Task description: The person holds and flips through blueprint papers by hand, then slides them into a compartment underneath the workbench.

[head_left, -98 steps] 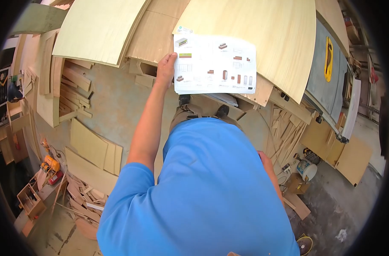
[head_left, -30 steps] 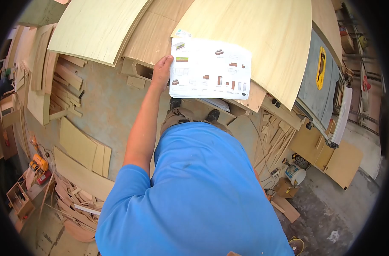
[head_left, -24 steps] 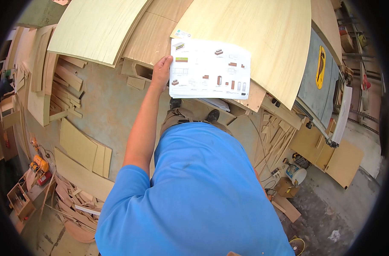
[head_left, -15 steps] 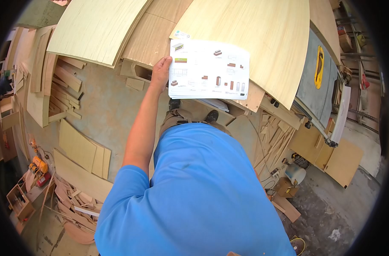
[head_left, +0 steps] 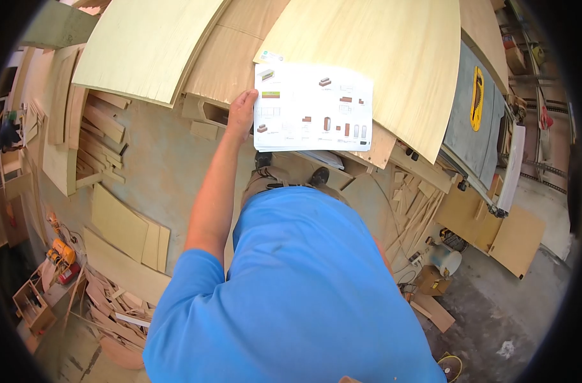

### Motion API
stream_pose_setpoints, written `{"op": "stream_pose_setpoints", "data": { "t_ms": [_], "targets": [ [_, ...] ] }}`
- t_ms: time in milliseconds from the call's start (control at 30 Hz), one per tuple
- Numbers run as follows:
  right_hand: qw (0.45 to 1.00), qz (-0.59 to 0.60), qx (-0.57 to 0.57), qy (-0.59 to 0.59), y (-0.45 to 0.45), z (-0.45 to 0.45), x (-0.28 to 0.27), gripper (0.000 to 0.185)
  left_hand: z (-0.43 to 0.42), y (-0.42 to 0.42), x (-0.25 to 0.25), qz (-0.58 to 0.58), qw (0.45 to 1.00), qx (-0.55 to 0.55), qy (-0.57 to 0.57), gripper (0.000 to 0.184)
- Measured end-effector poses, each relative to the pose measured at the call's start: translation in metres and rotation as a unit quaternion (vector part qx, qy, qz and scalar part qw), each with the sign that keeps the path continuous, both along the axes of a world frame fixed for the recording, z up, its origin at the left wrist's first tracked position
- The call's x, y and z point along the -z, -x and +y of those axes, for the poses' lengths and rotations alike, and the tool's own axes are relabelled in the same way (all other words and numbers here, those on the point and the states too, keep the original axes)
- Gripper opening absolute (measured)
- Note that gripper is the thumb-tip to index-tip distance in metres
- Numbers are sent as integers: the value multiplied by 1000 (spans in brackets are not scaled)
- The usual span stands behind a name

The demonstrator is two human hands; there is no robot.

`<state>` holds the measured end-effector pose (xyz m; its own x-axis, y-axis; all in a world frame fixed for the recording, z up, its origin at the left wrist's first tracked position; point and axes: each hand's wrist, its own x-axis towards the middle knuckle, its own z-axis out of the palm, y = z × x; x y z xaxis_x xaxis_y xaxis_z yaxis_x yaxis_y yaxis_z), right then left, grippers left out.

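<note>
papers [head_left: 313,105] are up in front of the person, over the near edge of the pale board [head_left: 374,38] and hiding part of it. the left hand [head_left: 242,115] pinches them at their left edge, its fingers closed; the printed side, with small furniture pictures, faces the person. the right hand is out of sight behind the blue shirt [head_left: 304,274], so whether it is spread or gripping something cannot be told.

a second board [head_left: 150,45] lies to the left, and to the right a grey tabletop [head_left: 467,105] carries a yellow insert [head_left: 477,96]. below the papers, the shoes [head_left: 319,176] stand close to the work.

the floor is crowded: panels [head_left: 122,217] and a heap of scraps [head_left: 115,306] on the left, near an orange tool [head_left: 63,252] and a wooden tray [head_left: 34,305]; on the right, loose strips [head_left: 409,204], a bucket [head_left: 445,260] and a box [head_left: 431,281]. the shirt blocks the floor in the middle.
</note>
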<state>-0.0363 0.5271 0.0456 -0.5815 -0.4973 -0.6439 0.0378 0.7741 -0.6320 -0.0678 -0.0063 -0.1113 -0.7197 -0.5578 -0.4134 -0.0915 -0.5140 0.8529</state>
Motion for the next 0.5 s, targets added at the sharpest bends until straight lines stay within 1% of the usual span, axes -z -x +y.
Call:
{"op": "stream_pose_setpoints", "data": {
  "t_ms": [67,133,200,267,367,500],
  "targets": [
    [991,110,-44,58,-3,6,19,48,1,0,-1,2,1000,0,-4,36],
    [967,215,-82,112,-11,7,34,45,0,0,1,11,1000,0,-6,36],
    [939,284,-118,151,-15,5,40,40,2,1,0,11,1000,0,-9,35],
    [916,319,-160,181,6,-27,27,33,5,1,-9,5,1000,-6,-12,35],
    [913,333,-144,187,6,-30,28,26,2,0,-5,15,1000,-1,-24,34],
    [920,328,-137,161,5,-22,33,25,5,1,-11,10,1000,0,-20,34]
  ]
}}
